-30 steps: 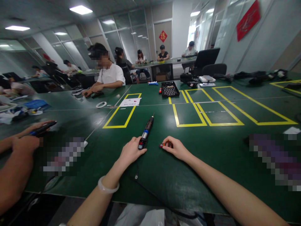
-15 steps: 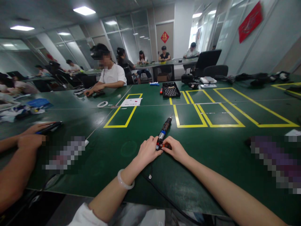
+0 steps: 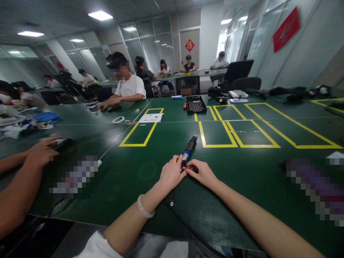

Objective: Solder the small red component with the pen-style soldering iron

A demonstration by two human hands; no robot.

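A black electric screwdriver [image 3: 188,148] with a blue band lies on the green table [image 3: 236,179], its tip pointing away from me. My left hand [image 3: 170,174] is curled around its near end. My right hand [image 3: 202,172] pinches a small red and black piece [image 3: 189,167] right against that same end, so both hands meet there. A black cable [image 3: 185,225] runs from the tool back toward me. A pale bangle sits on my left wrist.
Yellow tape rectangles [image 3: 228,134] mark the table beyond the tool. A black tray [image 3: 196,104], a white sheet [image 3: 151,117] and a white ring [image 3: 118,119] lie farther off. A co-worker's arms [image 3: 24,172] rest at the left; other people sit at the back.
My left hand has slid the screwdriver to the right until its near end met the small piece in my right hand. The co-worker at the left has shifted a hand.
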